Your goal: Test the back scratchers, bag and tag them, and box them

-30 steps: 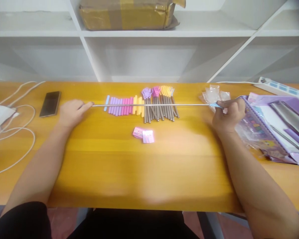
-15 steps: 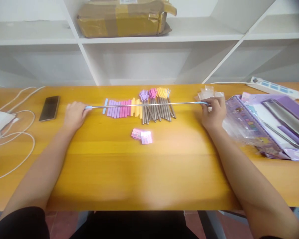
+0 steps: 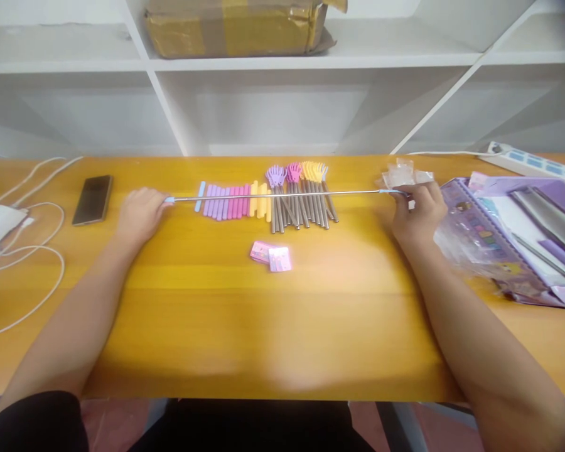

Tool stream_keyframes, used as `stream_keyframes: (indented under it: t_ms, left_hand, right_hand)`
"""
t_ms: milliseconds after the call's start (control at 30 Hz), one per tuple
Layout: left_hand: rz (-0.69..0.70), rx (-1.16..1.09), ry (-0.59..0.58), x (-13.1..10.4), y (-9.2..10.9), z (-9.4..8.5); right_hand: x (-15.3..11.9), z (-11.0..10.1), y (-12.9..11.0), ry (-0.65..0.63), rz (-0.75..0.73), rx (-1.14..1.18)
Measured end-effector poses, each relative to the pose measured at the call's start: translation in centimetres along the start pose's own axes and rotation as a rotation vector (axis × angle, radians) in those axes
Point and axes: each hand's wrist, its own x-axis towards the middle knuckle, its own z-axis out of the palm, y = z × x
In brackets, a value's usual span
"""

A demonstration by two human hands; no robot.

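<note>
And the gap has just widened! The right hand (image 3: 417, 210) has eased outward from where it was half a second ago, though not as far out as a second ago, and the left hand (image 3: 141, 215) has barely shifted. More bare metal shows on the thin silver metal rod with pale-blue ends (image 3: 282, 195), so I'd call it telescopic, lengthening again between two grips. Left fingers pinch one blue end, right fingers pinch the other; the rod is held nearly level, crossing in front of the rows on the yellow-brown wooden surface (image 3: 263, 326).

Now the count! One rod in hand. One pale-blue plastic strip (image 3: 201, 188), then about five purple plastic strips (image 3: 219, 212), four or five magenta plastic strips (image 3: 238, 210), roughly four yellow plastic strips (image 3: 254, 208). Beside them, a crowd of claw-headed pieces with silver metal shafts (image 3: 306, 213), heads in four colours: purple, magenta, yellow and blue. They overlap too much for a sure tally, but it's well over ten.

Nearer the person, two small groups of shiny pink cards (image 3: 280, 260), number in each unclear. One dark phone (image 3: 92, 199) near the left hand, one open purple patterned box (image 3: 503, 251) out beyond the right, and one brown taped carton (image 3: 245, 28) up on the shelf (image 3: 405, 61).
</note>
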Motion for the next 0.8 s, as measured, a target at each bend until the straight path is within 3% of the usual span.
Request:
stream_keyframes:
  t_ms: [67, 100, 233, 300, 367, 600, 800]
  left_hand:
    - [0.027, 0.028, 0.006, 0.2, 3.2, -0.3]
    - [0.054, 0.031, 0.012, 0.2, 5.5, -0.4]
    - [0.224, 0.052, 0.033, -0.9, 14.9, -0.5]
    - [0.288, 0.024, 0.052, -1.8, 17.5, -0.4]
    - [0.313, -0.013, 0.052, -2.4, 18.4, -0.2]
    - [0.309, -0.099, 0.044, -2.2, 17.5, 0.5]
    - [0.322, -0.091, 0.06, -2.7, 18.1, 0.5]
  right_hand:
    - [0.2, 0.3, -3.8, -0.052, -0.087, 0.043]
    - [0.2, 0.5, -6.5, -0.114, -0.13, 0.079]
    - [-0.6, 1.5, -18.3, -0.16, -0.222, 0.244]
    - [-1.1, 1.5, -21.7, -0.198, -0.272, 0.291]
    - [-1.2, 1.3, -22.7, -0.223, -0.318, 0.284]
    - [-0.8, 1.2, -21.0, -0.239, -0.363, 0.289]
    - [-1.5, 0.8, -22.5, -0.217, -0.327, 0.376]
